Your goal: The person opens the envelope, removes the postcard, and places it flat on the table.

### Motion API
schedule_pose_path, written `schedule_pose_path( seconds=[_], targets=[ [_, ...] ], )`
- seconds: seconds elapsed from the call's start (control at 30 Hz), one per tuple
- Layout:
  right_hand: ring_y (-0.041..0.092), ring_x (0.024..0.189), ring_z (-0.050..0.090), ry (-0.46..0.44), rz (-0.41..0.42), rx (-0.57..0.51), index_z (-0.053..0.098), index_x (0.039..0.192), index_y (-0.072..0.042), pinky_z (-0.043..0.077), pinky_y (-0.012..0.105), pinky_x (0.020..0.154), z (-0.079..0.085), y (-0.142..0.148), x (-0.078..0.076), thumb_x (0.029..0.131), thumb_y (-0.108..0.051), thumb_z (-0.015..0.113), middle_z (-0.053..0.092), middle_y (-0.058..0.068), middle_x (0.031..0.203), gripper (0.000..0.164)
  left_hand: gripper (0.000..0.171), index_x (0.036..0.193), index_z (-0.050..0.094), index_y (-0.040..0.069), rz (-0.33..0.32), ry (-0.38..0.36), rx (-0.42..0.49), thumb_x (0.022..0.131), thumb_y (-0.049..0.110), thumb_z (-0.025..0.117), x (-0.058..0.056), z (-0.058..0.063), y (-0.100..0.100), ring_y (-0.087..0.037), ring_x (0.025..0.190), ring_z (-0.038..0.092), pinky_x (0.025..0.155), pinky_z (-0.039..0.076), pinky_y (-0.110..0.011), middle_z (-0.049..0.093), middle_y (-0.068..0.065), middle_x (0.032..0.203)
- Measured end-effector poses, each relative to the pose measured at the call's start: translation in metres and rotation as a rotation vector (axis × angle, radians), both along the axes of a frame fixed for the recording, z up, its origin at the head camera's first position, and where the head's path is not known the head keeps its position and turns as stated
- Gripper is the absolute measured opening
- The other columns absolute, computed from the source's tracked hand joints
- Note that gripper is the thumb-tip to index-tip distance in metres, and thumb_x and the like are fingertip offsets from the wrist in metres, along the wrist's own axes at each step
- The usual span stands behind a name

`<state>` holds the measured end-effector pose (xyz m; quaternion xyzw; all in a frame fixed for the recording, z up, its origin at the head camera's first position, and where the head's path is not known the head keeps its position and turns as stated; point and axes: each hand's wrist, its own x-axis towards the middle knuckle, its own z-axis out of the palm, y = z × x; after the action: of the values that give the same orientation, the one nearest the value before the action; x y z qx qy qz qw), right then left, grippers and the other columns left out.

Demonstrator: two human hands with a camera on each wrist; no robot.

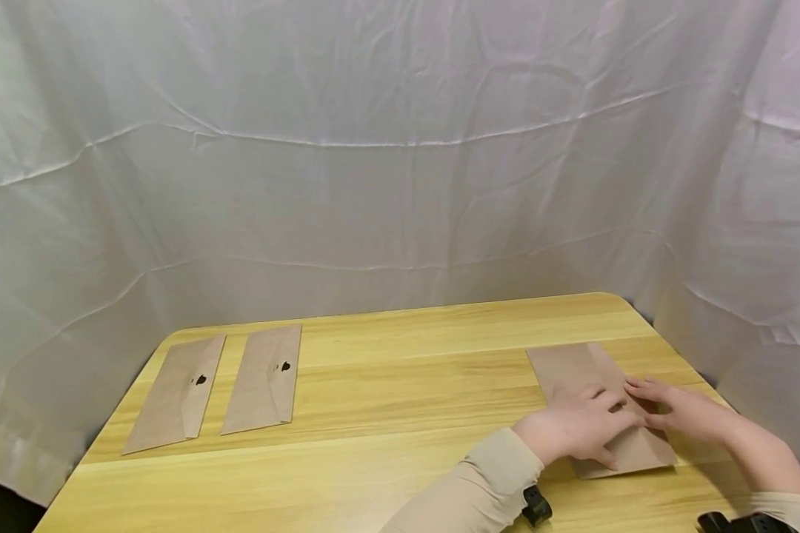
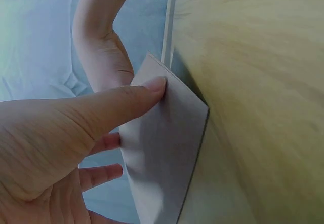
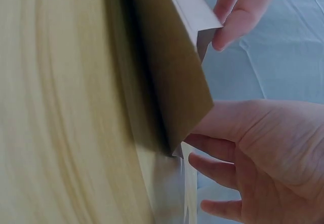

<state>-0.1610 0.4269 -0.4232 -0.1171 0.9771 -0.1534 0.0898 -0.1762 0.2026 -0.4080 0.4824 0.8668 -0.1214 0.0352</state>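
A light brown paper envelope (image 1: pixel 563 366) lies at the right side of the table, its long flap edge raised on the right. My left hand (image 1: pixel 583 422) rests across it with fingers spread, the thumb laid on its near part. In the left wrist view, the thumb lies over the envelope's face (image 2: pixel 162 143) while the other fingers extend beside it. My right hand (image 1: pixel 687 411) reaches in from the right, fingers extended at the flap side. The right wrist view shows the raised panel (image 3: pixel 177 77) hiding part of the right thumb, with left fingertips touching a folded paper corner.
Two closed brown envelopes lie side by side on the left of the table, the outer envelope (image 1: pixel 170 392) and the inner envelope (image 1: pixel 260 385), each with a small black print. A pale curtain (image 1: pixel 400 200) surrounds the wooden table (image 1: pixel 407 392) behind and at both sides.
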Motion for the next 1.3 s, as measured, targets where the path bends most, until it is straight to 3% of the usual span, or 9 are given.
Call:
schedule_pose_path(
  seconds=[0.2, 0.4, 0.63, 0.83, 1.13, 1.3],
  targets=[
    [0.061, 0.122, 0.043, -0.008, 0.003, -0.012, 0.05, 0.138, 0.005, 0.042, 0.067, 0.087, 0.0, -0.002, 0.0, 0.089, -0.032, 0.068, 0.039, 0.041, 0.14, 0.064, 0.074, 0.147, 0.023, 0.052, -0.053, -0.01, 0.069, 0.084, 0.066, 0.058, -0.002, -0.001, -0.006, -0.002, 0.14, 0.028, 0.105, 0.04, -0.024, 0.022, 0.021, 0.154],
    [0.058, 0.121, 0.047, 0.036, 0.007, -0.018, 0.053, 0.135, 0.006, 0.043, 0.066, 0.088, -0.001, -0.004, 0.0, 0.089, -0.031, 0.068, 0.046, 0.037, 0.138, 0.06, 0.072, 0.146, 0.03, 0.046, -0.112, 0.014, 0.117, 0.083, 0.065, 0.059, -0.004, -0.005, -0.009, -0.004, 0.137, 0.031, 0.108, 0.035, -0.016, 0.026, 0.015, 0.152],
    [0.056, 0.119, 0.05, 0.051, 0.006, -0.001, 0.055, 0.133, 0.007, 0.045, 0.065, 0.087, -0.001, -0.007, -0.002, 0.093, -0.036, 0.063, 0.049, 0.034, 0.137, 0.059, 0.066, 0.138, 0.039, 0.044, -0.101, -0.007, 0.205, 0.08, 0.063, 0.065, -0.007, -0.009, -0.01, -0.001, 0.131, 0.034, 0.106, 0.034, -0.012, 0.033, 0.018, 0.144],
    [0.054, 0.115, 0.055, 0.084, -0.001, -0.019, 0.053, 0.132, 0.011, 0.046, 0.063, 0.086, -0.003, -0.009, -0.003, 0.094, -0.033, 0.062, 0.056, 0.033, 0.13, 0.059, 0.063, 0.134, 0.041, 0.043, -0.085, -0.075, 0.261, 0.08, 0.059, 0.068, -0.008, -0.009, -0.01, 0.0, 0.129, 0.034, 0.093, 0.043, -0.012, 0.034, 0.019, 0.141],
    [0.048, 0.11, 0.059, 0.21, 0.044, 0.068, 0.052, 0.126, 0.014, 0.048, 0.059, 0.088, -0.016, -0.012, -0.007, 0.081, -0.022, 0.076, 0.059, 0.034, 0.123, 0.062, 0.066, 0.138, 0.038, 0.043, -0.067, -0.103, 0.258, 0.081, 0.059, 0.067, -0.008, -0.008, -0.009, -0.002, 0.136, 0.03, 0.096, 0.044, -0.015, 0.032, 0.018, 0.144],
    [0.051, 0.109, 0.058, 0.191, 0.024, 0.059, 0.049, 0.127, 0.014, 0.049, 0.061, 0.086, -0.015, -0.014, -0.004, 0.078, -0.022, 0.078, 0.054, 0.035, 0.124, 0.068, 0.063, 0.137, 0.04, 0.044, -0.07, -0.1, 0.257, 0.081, 0.059, 0.067, -0.007, -0.008, -0.009, -0.001, 0.135, 0.031, 0.093, 0.045, -0.014, 0.032, 0.019, 0.143]
  ],
)
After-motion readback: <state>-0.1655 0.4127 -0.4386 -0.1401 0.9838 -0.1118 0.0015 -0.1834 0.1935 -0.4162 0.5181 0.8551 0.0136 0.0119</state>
